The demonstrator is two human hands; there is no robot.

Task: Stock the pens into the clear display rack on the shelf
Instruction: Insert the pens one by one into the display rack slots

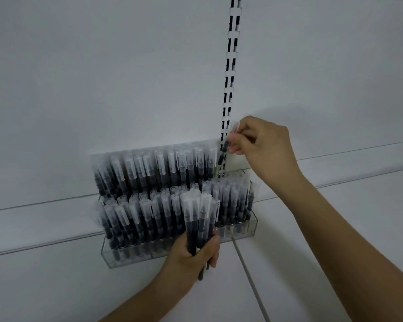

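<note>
Presently the right hand (261, 138) pinches one capped pen (226, 149) by its cap, lowering it tip-first toward the back tier's open right end of the clear display rack (242, 231). Left hand (193, 254) grips the reserve pen bundle (199, 219) upright, near for restocking.

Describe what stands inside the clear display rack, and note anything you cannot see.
The clear display rack holds upright capped pens in stepped rows, the back row highest. The left hand and its pen bundle cover part of the front row.
</note>
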